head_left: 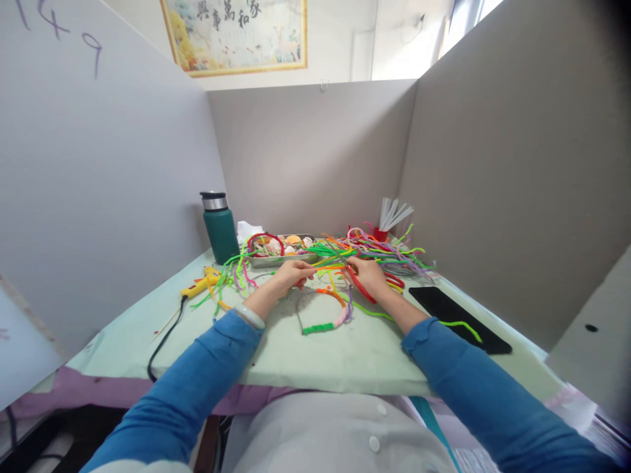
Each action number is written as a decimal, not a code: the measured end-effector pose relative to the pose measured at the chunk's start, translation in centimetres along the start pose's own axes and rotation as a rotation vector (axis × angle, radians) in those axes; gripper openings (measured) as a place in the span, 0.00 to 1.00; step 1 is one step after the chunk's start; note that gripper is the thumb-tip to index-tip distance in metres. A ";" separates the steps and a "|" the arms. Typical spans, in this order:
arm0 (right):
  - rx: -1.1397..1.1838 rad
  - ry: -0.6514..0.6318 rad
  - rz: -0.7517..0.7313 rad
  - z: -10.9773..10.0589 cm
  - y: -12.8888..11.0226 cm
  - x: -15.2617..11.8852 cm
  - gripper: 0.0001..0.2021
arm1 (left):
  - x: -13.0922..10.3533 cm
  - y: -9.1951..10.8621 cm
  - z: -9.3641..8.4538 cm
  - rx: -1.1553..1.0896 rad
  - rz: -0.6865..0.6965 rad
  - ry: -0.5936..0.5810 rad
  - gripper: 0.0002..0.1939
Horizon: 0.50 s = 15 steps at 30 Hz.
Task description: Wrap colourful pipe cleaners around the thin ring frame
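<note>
My left hand [294, 272] pinches one end of an orange pipe cleaner [329, 268] above the middle of the table. At its other end, my right hand [367, 276] is closed on red-handled scissors [361, 285], whose blades point up and to the left. Just below both hands, a headband [319, 328] lies on the cloth, partly wrapped in green, pink and orange, with a bare thin section at its left. A purple pipe cleaner [350, 304] touches its right side.
A green bottle [220, 231], yellow glue gun [200, 284] and metal tray [261, 261] stand or lie at the left and back. Many pipe cleaners [404, 256] and white sticks [392, 215] are at the back right, a black slab [456, 320] at the right. Grey partitions [315, 151] enclose the table.
</note>
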State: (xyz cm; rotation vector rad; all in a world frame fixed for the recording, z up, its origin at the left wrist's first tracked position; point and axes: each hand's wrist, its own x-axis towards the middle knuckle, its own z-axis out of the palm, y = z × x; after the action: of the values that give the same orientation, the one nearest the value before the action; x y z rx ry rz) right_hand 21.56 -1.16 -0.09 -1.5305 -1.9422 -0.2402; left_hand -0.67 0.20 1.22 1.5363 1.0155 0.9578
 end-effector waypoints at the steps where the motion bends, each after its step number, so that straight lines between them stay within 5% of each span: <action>1: 0.000 0.002 0.003 0.0 0.1 0.0 0.14 | 0.0 0.0 0.0 -0.029 0.007 -0.013 0.11; 6: -0.005 0.001 0.007 0.3 0.7 0.1 0.15 | -0.1 0.3 0.2 -0.107 0.007 -0.028 0.12; 15: 0.012 -0.083 -0.040 -0.2 0.3 -0.2 0.22 | -0.1 0.8 0.1 -0.132 0.007 0.133 0.06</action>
State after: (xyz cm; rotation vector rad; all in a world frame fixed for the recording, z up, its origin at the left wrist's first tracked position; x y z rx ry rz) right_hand 21.90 -1.30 -0.10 -1.5164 -2.0368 -0.1841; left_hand -0.52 -0.03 1.98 1.3831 1.0194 1.1215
